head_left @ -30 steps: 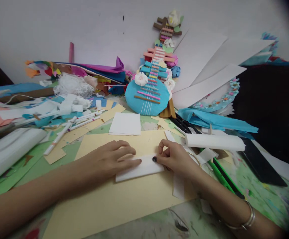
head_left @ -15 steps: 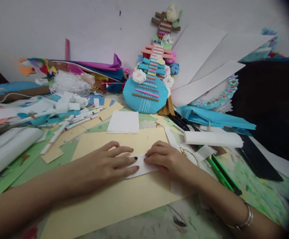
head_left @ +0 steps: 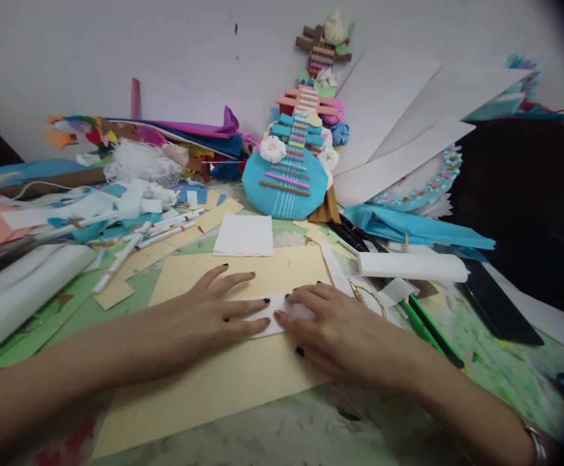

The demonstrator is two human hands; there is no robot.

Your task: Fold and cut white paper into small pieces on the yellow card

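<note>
A folded strip of white paper [head_left: 276, 319] lies on a large cream sheet of card [head_left: 199, 401] in front of me. My left hand [head_left: 209, 310] rests flat with its fingers spread, two fingertips on the strip's left part. From the other side my right hand [head_left: 330, 323] lies over the strip's right end, palm down, fingers stretched out and a little apart. Both hands cover much of the strip. Just behind the card's back edge sits a square stack of white paper [head_left: 244, 235].
A blue paper guitar [head_left: 282, 184] leans at the back wall. White rolls [head_left: 412, 266], a green cutter [head_left: 427, 330] and a black phone [head_left: 502, 304] lie to the right. Rolled paper sticks [head_left: 121, 259], scraps and a white bundle [head_left: 30, 298] crowd the left.
My right hand has turned and come nearer, its fingers now stretched out where they were bent on the strip. The left hand's fingers have spread wider. The view has shifted slightly.
</note>
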